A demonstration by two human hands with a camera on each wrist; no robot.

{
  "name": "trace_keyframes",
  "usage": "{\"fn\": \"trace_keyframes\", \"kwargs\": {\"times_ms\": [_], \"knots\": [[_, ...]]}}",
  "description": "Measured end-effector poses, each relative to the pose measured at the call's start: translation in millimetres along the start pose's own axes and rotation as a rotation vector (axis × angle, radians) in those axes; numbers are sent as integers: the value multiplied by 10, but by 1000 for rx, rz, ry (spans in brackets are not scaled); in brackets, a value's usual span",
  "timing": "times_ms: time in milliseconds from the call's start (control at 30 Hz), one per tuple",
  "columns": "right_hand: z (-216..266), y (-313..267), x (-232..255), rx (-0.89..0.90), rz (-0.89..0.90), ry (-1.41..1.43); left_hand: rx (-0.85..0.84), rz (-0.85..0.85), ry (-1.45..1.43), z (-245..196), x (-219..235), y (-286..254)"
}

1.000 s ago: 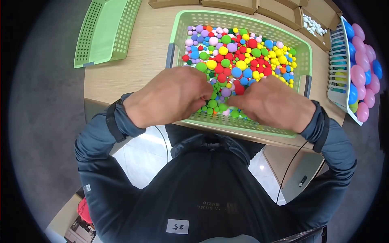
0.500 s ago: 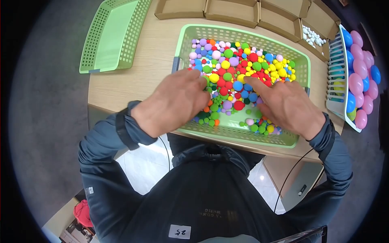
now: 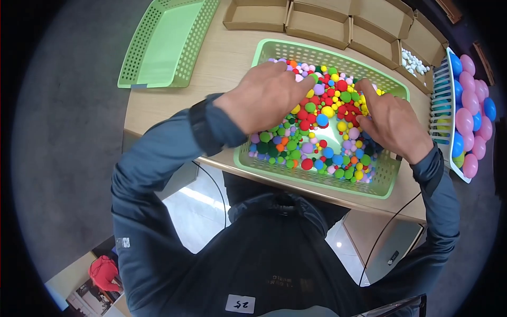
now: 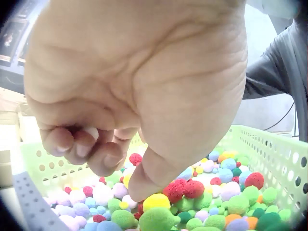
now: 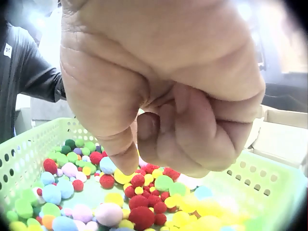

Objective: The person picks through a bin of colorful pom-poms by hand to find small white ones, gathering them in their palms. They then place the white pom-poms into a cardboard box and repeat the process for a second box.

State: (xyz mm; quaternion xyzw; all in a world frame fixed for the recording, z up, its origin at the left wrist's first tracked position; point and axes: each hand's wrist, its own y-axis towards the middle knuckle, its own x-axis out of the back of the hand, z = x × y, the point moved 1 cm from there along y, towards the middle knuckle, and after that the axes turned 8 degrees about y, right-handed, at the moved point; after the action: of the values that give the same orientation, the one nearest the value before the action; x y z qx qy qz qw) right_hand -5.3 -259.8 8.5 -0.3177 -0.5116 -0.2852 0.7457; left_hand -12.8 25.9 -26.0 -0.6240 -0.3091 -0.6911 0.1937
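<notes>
Many coloured pom-poms (image 3: pixel 307 148) lie in a light green perforated basket (image 3: pixel 311 185). My left hand (image 3: pixel 266 98) is over its far left part, thumb and index finger pointing down close to the pom-poms. A small white pom-pom (image 4: pixel 91 133) shows inside its curled other fingers. My right hand (image 3: pixel 393 121) hovers over the right part, near red pom-poms (image 5: pixel 142 217) and yellow ones. Its thumb points down and several fingers (image 5: pixel 192 130) curl into the palm; I cannot tell whether they hold anything.
An upper-left green basket (image 3: pixel 158 58) stands on the table. Cardboard boxes (image 3: pixel 317 26) line the back; the rightmost holds white pom-poms (image 3: pixel 414 63). At the right is a white basket (image 3: pixel 442 105) with pink and blue balloons (image 3: pixel 467 121).
Both hands have moved from the near side of the basket toward its far side. They have drifted apart, and pom-poms have spread around a bare patch of the basket's floor.
</notes>
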Motion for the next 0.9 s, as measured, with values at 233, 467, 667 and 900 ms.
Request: {"fn": "trace_keyframes", "kwargs": {"times_ms": [233,467,667,900], "knots": [[34,-81,-241,49,175,-28,-86,498,-312,-122,-35,30],[-15,-234,180,-22,178,-57,3,148,-78,-14,116,48],[-22,-167,-131,-20,196,-262,-30,72,321,-48,-251,82],[29,-449,283,-88,229,-56,-19,392,-64,-89,345,23]]}}
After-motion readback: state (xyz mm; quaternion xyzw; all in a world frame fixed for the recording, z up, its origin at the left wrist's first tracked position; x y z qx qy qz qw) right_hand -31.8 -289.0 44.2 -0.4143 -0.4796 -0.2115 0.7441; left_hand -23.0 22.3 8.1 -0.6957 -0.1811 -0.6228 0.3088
